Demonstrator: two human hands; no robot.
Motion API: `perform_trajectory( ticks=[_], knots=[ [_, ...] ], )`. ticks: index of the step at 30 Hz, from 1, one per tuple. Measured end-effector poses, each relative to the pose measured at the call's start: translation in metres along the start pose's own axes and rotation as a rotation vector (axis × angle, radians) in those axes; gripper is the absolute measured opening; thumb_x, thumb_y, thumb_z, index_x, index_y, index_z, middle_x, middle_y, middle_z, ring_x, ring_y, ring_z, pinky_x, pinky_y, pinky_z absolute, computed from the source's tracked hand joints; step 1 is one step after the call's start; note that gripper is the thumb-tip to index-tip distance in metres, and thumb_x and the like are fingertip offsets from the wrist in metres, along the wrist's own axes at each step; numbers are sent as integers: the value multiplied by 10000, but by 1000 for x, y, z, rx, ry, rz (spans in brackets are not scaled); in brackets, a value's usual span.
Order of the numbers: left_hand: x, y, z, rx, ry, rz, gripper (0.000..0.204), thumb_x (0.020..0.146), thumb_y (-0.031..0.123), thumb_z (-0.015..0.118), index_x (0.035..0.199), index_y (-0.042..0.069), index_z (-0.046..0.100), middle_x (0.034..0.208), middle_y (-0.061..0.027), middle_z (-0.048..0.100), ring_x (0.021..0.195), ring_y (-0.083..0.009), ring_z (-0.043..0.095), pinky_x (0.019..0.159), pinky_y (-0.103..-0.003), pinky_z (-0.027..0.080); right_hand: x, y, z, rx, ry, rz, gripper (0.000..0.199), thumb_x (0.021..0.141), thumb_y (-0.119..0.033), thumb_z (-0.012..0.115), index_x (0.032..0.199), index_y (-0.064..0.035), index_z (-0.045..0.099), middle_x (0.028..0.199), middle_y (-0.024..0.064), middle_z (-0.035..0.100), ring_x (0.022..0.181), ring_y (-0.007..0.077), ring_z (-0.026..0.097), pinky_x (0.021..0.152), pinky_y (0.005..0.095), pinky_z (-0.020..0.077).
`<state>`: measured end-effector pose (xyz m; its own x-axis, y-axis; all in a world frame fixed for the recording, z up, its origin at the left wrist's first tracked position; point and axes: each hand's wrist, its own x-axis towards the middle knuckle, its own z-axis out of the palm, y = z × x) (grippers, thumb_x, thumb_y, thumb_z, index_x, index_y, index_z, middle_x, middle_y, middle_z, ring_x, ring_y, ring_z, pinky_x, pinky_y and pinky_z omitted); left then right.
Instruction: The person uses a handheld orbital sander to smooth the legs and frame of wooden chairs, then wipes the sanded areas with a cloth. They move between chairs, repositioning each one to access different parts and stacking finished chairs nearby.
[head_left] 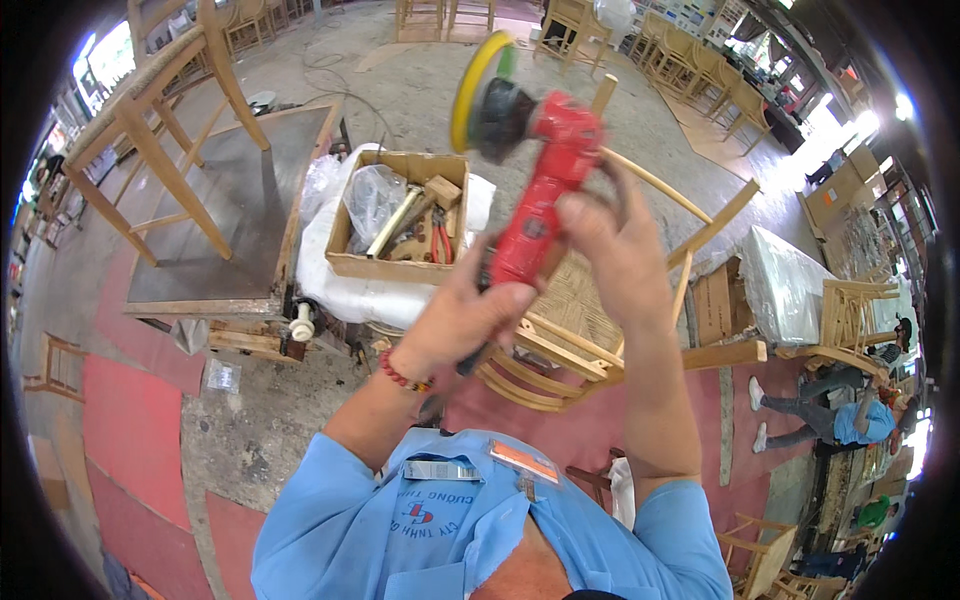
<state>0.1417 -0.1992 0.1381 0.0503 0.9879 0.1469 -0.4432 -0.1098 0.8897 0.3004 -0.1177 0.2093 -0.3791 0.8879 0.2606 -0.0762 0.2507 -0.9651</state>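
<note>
Both hands hold a red power sander (530, 225) up in front of me, its head pointing away and to the left. A round yellow-edged pad (473, 95) faces left at its far end and looks slightly blurred. My left hand (455, 310), with a beaded bracelet at the wrist, wraps the lower end of the body. My right hand (625, 240) grips nearer the red head, thumb on top. Behind and below the tool, a wooden chair (575, 300) with a woven seat lies tipped over; part of it is hidden by my hands.
Left of the sander, a cardboard box (395, 265) of hand tools, including red-handled pliers (441, 238), sits on white padding. A wooden chair (165, 175) stands on a dark-topped workbench (255, 240). Plastic-wrapped goods (785, 285) lie at right, with a person in blue (860, 425) beyond.
</note>
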Motion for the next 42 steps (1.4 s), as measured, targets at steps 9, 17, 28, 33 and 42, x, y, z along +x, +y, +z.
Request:
perform_trajectory(
  ticks=[9,17,28,33,42],
  knots=[
    [101,-107,-191,721,496,-137,553,837,268,713,1216,-61,481,915,-230,672,750,-321,679,688,-402,536,-95,192,-17,-232,-140,632,529,914,-232,662,1345,39,520,1199,167,631,1064,237,639,821,357,551],
    [181,-203,-225,786,720,-93,545,815,250,658,1263,-5,480,1044,-325,656,1007,-484,628,892,-510,491,-219,287,-56,-238,156,1129,426,906,-209,659,1257,21,588,966,100,678,767,179,646,657,321,534],
    [99,-172,-239,858,664,190,318,855,218,640,1085,-2,615,1079,-230,650,1049,-403,605,922,-474,471,-254,314,-72,-333,-7,1157,255,911,-120,593,1124,8,647,898,74,668,725,154,631,607,298,511],
    [-66,-144,-319,1315,1205,6,401,773,272,759,1083,48,641,1066,-157,643,1065,-342,579,918,-488,442,-292,341,-88,-457,-54,1182,200,925,-162,570,976,3,671,806,71,639,681,142,591,588,293,481],
    [-145,-220,-465,1333,1137,-661,740,752,432,787,1276,-36,555,1197,-253,632,1115,-406,607,944,-468,491,-244,363,-85,-739,-240,1075,494,902,-351,577,1209,31,640,1278,287,595,1211,431,557,1026,465,446]
  ],
)
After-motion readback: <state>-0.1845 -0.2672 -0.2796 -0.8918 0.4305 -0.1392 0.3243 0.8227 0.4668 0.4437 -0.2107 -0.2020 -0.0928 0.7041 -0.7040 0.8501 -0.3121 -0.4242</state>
